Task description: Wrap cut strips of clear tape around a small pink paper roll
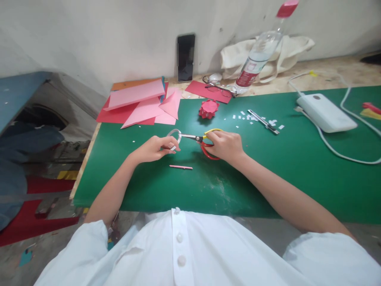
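My left hand (156, 148) pinches a small roll of clear tape (174, 135) over the green mat (268, 174). My right hand (225, 145) grips red and yellow handled scissors (200, 139), whose blades point left and touch the tape roll. A thin pink paper strip (181, 167) lies on the mat just below both hands. A red folded paper flower (208, 109) sits behind the scissors.
Pink and red paper sheets (139, 105) are stacked at the back left. Tweezers (263, 121) lie among white scraps. A white power bank (326, 112) with cable sits right. A water bottle (262, 51), glasses (220, 88), a phone (185, 57) and a cloth bag (285, 51) stand by the wall.
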A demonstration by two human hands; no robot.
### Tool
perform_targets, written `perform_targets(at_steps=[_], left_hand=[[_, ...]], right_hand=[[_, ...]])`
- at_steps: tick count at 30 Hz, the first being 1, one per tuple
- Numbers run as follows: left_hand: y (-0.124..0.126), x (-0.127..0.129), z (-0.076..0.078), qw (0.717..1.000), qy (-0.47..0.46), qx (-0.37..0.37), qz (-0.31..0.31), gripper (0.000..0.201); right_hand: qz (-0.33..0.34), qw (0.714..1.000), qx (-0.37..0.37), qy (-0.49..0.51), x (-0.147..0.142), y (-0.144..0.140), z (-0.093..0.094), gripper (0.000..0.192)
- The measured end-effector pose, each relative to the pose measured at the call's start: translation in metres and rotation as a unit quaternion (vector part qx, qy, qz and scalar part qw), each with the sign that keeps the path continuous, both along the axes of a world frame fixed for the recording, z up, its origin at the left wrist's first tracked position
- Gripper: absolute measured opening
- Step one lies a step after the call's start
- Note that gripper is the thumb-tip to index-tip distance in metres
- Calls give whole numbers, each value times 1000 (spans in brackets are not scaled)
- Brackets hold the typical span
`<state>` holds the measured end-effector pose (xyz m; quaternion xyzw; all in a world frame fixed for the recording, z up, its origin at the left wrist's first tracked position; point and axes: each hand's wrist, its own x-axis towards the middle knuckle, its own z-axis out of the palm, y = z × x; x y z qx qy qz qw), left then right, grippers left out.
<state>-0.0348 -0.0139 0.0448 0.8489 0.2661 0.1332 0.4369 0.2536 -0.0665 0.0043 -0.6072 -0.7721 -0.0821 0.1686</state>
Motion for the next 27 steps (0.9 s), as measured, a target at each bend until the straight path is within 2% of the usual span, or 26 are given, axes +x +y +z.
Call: perform_targets(at_steps=[5,7,14,16,18,20,24,27], left_hand=[[11,-9,-1,986,70,142,45,26],[14,-10,-3,981,73,175,42,28],[8,-4,1,984,37,177,-2,18],[-1,3,1,984,48,168,-28,22],[-12,10,-1,983,64,155,-79,28],[-21,17,-4,973,95,184,-105,28],[-34,25,-9,962,123,216,-109,25],[-42,30,-10,935,161,301,-97,14]], right_hand=[[-71,997,-25,-2,9,6,-1,43],[-80,996,-46,-11,11,7,0,44],[-46,993,-107,-15,8,7,2,34],[-42,993,-114,-13,9,7,2,34],[-32,993,-116,-11,10,8,1,33],[-12,993,-118,-11,12,9,0,33],[34,992,-121,-26,14,11,0,30],[53,990,-125,-46,13,11,3,29]])
